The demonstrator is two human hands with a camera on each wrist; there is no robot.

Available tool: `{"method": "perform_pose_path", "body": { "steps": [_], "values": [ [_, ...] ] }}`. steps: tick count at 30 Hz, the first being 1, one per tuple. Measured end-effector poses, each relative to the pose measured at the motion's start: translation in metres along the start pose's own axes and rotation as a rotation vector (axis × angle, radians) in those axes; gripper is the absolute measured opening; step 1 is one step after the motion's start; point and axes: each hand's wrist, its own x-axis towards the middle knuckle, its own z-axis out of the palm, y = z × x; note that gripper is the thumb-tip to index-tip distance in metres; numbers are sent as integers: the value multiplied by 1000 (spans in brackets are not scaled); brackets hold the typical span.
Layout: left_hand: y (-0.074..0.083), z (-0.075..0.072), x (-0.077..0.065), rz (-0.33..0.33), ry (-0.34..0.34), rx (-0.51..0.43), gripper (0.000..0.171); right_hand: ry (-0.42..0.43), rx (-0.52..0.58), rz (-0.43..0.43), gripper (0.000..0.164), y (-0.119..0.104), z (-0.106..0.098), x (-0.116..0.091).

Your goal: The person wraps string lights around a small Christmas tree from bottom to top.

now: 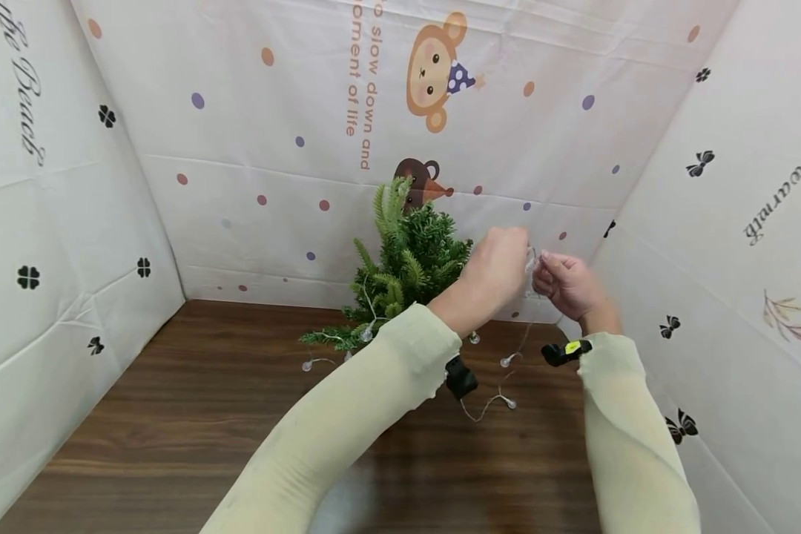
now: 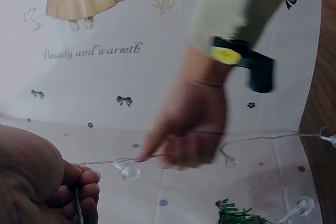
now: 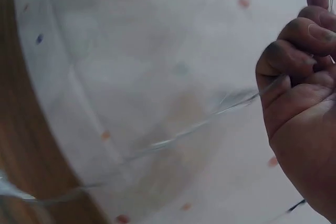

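Observation:
A string of clear bulb lights (image 2: pixel 130 170) on thin wire runs between my two hands. My left hand (image 1: pixel 497 259) is just right of the small green tree (image 1: pixel 417 256), its thumb and fingers pinching the wire (image 2: pixel 105 162). To its right, my right hand (image 1: pixel 569 285) holds the same string with curled fingers; in the right wrist view the wire (image 3: pixel 184 136) leaves the right hand (image 3: pixel 299 66) toward the lower left. From the hands the string hangs down to the table, where a bulb (image 1: pixel 506 362) lies. Other bulbs (image 1: pixel 367 334) hang among the lower branches.
The tree stands at the back of a dark wooden table (image 1: pixel 173 415), close to a printed cloth wall (image 1: pixel 294 245). More cloth walls rise at left and right. Another bulb (image 1: pixel 510 403) lies on the table in front, and one (image 1: pixel 307 366) sits left of the tree.

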Motion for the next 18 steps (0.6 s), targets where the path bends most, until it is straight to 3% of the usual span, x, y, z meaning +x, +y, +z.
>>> {"method": "perform_pose_path", "body": {
  "steps": [4,10,14,16,18],
  "values": [
    [4,1,2,-9,-13,37,15,-52,41,56,40,28,-11,-16],
    [4,6,3,-36,-55,106,13,90,-105,259,24,59,-17,-33],
    [2,5,2,-37,-65,110,18,93,42,386,22,73,-22,-42],
    [1,3,2,-35,-63,102,19,74,125,424,25,79,-26,-46],
    [0,1,3,-28,-47,94,21,60,136,436,29,85,-30,-51]
  ]
}}
